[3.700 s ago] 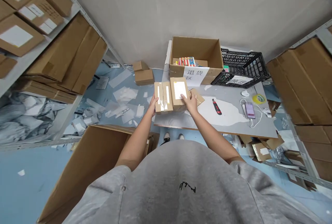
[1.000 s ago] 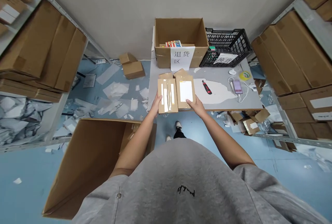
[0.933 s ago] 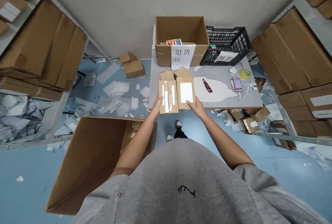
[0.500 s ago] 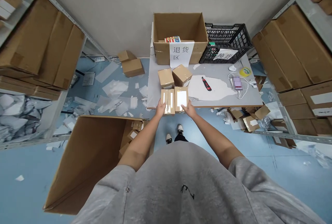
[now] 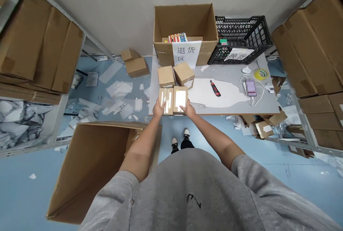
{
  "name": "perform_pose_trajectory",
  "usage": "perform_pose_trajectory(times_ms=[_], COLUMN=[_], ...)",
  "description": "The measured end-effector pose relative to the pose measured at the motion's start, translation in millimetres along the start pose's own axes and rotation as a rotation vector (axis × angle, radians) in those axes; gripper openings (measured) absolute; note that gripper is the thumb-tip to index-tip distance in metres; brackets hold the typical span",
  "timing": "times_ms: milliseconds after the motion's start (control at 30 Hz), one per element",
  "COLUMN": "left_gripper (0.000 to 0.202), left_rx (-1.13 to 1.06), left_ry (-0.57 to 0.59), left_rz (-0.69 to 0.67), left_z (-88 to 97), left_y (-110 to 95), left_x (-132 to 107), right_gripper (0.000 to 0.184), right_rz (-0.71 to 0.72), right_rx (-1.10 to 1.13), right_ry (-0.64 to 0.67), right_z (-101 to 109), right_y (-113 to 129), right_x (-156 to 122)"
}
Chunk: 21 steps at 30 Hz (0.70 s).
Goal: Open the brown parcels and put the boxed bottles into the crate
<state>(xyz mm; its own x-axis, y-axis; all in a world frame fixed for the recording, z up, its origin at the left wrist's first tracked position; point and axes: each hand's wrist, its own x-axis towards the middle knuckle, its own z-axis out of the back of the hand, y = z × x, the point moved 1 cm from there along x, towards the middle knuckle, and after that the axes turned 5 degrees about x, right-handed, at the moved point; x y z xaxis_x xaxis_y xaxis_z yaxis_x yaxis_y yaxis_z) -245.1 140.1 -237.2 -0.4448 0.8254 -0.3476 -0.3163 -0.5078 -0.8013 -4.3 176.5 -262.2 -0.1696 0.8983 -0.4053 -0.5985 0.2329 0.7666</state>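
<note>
My left hand point(image 5: 158, 107) grips the near left edge of a small cardboard box sealed with tape strips point(image 5: 166, 100). My right hand point(image 5: 188, 109) holds the near edge of a second small box with a white label point(image 5: 180, 99). Both boxes lie side by side and touching, at the front left edge of the grey table point(image 5: 235, 103). Just behind them on the table stand two more small brown boxes point(image 5: 175, 74).
A large open carton with a paper sign point(image 5: 185, 33) and a black crate point(image 5: 241, 36) stand at the table's back. A red utility knife point(image 5: 215, 88), phone point(image 5: 251, 88) and tape roll point(image 5: 261, 74) lie to the right. A big open carton point(image 5: 93, 166) stands on the floor at my left. Shelves of cartons flank both sides.
I drew the two boxes back from further in on the table to its near edge, uncovering two small boxes behind them. Both hands kept hold throughout.
</note>
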Motion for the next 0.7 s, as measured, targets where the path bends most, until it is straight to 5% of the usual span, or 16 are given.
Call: perform_pose_trajectory(times_ms=[200, 433, 533, 700], left_gripper=[0.078, 0.080, 0.079, 0.075], left_rx=[0.075, 0.613, 0.725, 0.723], left_ry=[-0.094, -0.147, -0.230, -0.249], left_rz=[0.031, -0.021, -0.061, -0.170], left_z=[5.6, -5.9, -13.4, -32.2], left_y=[9.0, 7.0, -2.0, -31.0], left_x=[3.1, 21.6, 19.7, -2.5], right_gripper=[0.094, 0.079, 0.064, 0.049], right_rz=[0.004, -0.008, 0.041, 0.351], right_rx=[-0.080, -0.200, -0.246, -0.242], right_ry=[0.082, 0.096, 0.015, -0.252], right_z=[-13.9, -9.9, 6.9, 63.7], right_y=[15.9, 30.1, 33.5, 57.8], right_x=[10.9, 21.2, 21.1, 40.6])
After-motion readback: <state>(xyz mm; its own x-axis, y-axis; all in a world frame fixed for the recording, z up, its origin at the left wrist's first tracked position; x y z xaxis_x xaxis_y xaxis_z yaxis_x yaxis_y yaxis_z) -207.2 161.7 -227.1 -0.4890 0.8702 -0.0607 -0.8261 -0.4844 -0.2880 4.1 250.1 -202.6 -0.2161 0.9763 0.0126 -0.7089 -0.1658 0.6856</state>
